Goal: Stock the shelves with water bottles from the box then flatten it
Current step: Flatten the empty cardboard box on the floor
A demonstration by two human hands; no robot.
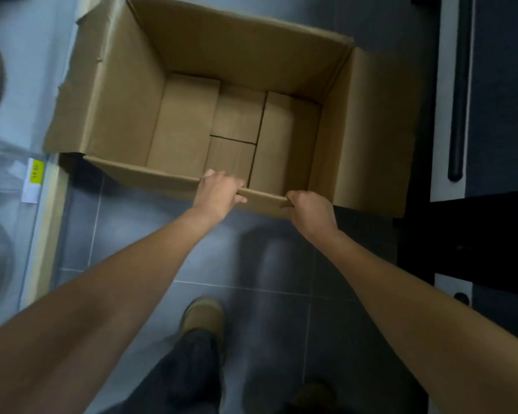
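A large brown cardboard box (243, 49) stands open on the grey tiled floor, its flaps spread outward. Nothing lies inside; only the folded bottom flaps show. Both my hands are on the box's near wall. My left hand (219, 192) grips the top edge with fingers curled over into the box. My right hand (310, 209) grips the same edge a little further right. No water bottles are in view.
A shelf edge (47, 222) with a yellow price label (36, 173) runs along the left. A dark cabinet with a long vertical handle (459, 94) stands on the right. My shoes (204, 316) are on the floor tiles below the box.
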